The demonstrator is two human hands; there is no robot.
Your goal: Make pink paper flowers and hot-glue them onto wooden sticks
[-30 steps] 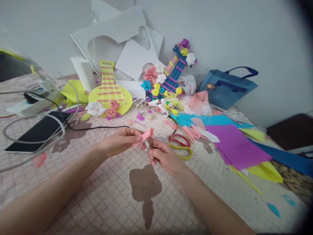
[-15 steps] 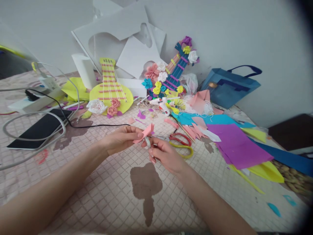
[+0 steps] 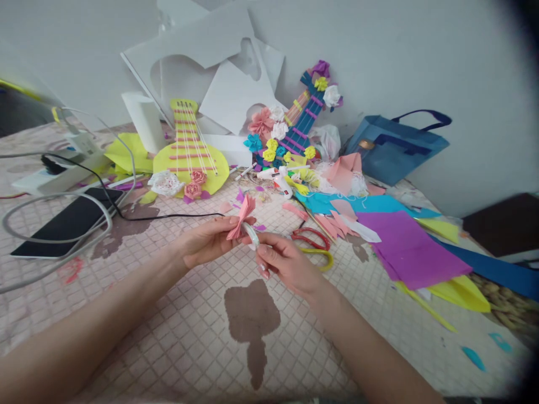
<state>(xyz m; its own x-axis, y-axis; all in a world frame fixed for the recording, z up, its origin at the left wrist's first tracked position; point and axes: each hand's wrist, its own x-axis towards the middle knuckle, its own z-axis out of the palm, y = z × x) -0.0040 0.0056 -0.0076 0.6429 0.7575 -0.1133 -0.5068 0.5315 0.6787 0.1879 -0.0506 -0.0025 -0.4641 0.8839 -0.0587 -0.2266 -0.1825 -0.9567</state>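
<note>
My left hand [image 3: 208, 238] pinches a pleated strip of pink paper [image 3: 244, 216], narrow at its middle and fanned at the ends. Right against the paper is a white, glossy looped strand [image 3: 252, 236], like a small bundle of string or wire; its exact kind is unclear. My right hand [image 3: 288, 261] has its fingers closed on the lower end of this loop. Just beyond my right hand lie scissors [image 3: 322, 258] with a red and a yellow handle, their blades hidden.
A yellow paper guitar [image 3: 191, 157] and a flower-covered blue one [image 3: 304, 126] lean at the back. Near them lies a white glue gun [image 3: 281, 180]. Purple paper sheets [image 3: 415, 247] lie right, a dark tablet [image 3: 69, 221] and looping cables left.
The pink paper has turned more upright, its fanned ends now showing. The white loop shows longer between my hands. Both hands stay nearly in place.
</note>
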